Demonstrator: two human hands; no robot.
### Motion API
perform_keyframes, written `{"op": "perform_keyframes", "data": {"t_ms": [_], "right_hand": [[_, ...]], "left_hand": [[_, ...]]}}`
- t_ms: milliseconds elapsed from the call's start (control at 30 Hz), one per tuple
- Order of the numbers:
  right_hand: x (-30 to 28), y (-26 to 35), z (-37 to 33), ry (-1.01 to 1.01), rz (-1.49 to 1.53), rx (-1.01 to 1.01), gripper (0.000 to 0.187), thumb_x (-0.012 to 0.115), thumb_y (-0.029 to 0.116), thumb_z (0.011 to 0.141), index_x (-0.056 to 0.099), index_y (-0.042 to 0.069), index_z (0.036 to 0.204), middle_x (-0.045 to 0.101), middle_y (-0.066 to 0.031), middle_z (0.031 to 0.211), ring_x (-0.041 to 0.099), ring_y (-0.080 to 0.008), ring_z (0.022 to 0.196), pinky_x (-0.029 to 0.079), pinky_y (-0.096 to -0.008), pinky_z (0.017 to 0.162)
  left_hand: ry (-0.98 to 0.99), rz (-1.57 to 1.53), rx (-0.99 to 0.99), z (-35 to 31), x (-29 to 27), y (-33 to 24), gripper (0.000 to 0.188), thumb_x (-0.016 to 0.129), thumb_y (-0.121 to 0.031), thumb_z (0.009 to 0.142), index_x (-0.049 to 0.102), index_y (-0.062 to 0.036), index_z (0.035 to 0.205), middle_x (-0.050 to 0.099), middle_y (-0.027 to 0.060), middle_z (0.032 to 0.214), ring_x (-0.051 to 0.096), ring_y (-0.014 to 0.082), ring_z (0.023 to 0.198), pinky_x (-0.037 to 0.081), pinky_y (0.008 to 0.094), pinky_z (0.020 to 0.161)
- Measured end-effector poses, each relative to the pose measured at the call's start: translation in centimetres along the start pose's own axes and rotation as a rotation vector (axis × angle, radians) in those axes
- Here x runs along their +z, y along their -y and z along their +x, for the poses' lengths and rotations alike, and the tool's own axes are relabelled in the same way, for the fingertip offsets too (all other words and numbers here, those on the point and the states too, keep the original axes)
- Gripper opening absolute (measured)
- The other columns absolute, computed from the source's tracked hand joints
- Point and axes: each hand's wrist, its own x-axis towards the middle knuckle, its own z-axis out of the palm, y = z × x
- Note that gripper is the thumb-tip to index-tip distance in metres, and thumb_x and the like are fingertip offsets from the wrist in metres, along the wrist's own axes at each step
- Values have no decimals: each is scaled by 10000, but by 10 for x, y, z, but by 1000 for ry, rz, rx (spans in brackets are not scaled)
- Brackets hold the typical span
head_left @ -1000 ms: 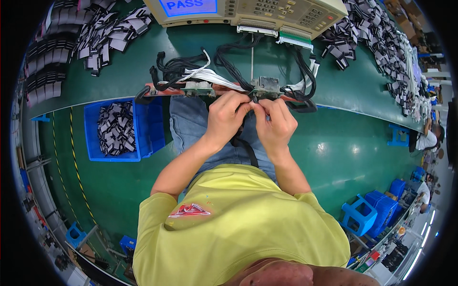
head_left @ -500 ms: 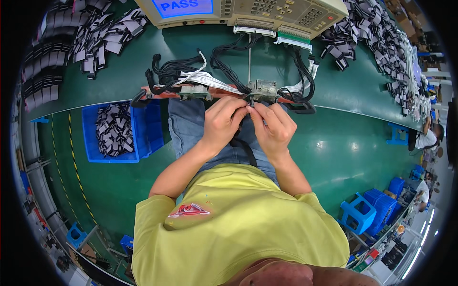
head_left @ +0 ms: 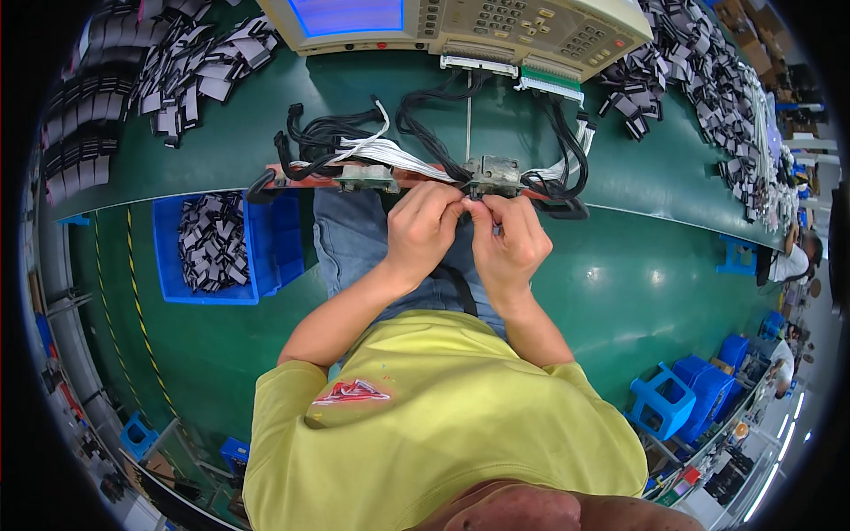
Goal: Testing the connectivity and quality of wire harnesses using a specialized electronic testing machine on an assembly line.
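My left hand (head_left: 425,226) and my right hand (head_left: 513,237) meet at the table's front edge, thumbs and fingertips pinched together. Between them a small black connector (head_left: 475,192) shows only in part; the fingers hide the rest. Right against the fingertips sits a metal block fixture (head_left: 494,173) on a reddish bar (head_left: 403,164). Left of it, a small green circuit board (head_left: 366,177) is mounted on the same bar. Black cables (head_left: 425,128) and white wires (head_left: 385,152) run around the fixture.
A beige tester (head_left: 496,26) with a blue screen stands at the back, cables plugged into its front. Piles of short grey flat cables with black ends lie left (head_left: 208,66) and right (head_left: 699,84). A blue bin (head_left: 257,288) of similar pieces stands below the table's left.
The large lettering on the tester's screen has gone, leaving plain blue. Both hands have stayed at the fixture, the fingertips now closer over the connector. The view has shifted slightly.
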Motion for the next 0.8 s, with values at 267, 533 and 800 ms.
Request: {"op": "perform_keyframes", "data": {"t_ms": [267, 533, 800], "right_hand": [[4, 3, 1, -2, -19, -24, 183, 868, 80, 821, 692, 56, 862, 614, -60, 738, 603, -236, 587, 462, -352, 524], [-15, 4, -1, 155, -49, -96, 201, 842, 166, 877, 705, 74, 990, 645, -73, 860, 651, -283, 646, 498, -393, 565], [-31, 3, 1, 370, 0, -89, 304, 806, 151, 908, 663, 39, 1152, 652, -90, 931, 623, -249, 566, 491, -379, 532]], "left_hand": [[-3, -8, -13, -1, -3, 4, 170, 794, 25, 841, 642, -21, 903, 691, 137, 834, 695, 337, 750, 541, 399, 656], [161, -47, -41, -20, -63, -8, 153, 815, -89, 880, 682, -16, 903, 693, 122, 847, 689, 307, 754, 532, 376, 653], [-102, 95, -263, -42, -151, 4, 108, 801, -77, 890, 710, -20, 877, 702, 106, 806, 693, 262, 702, 525, 363, 616]]}}
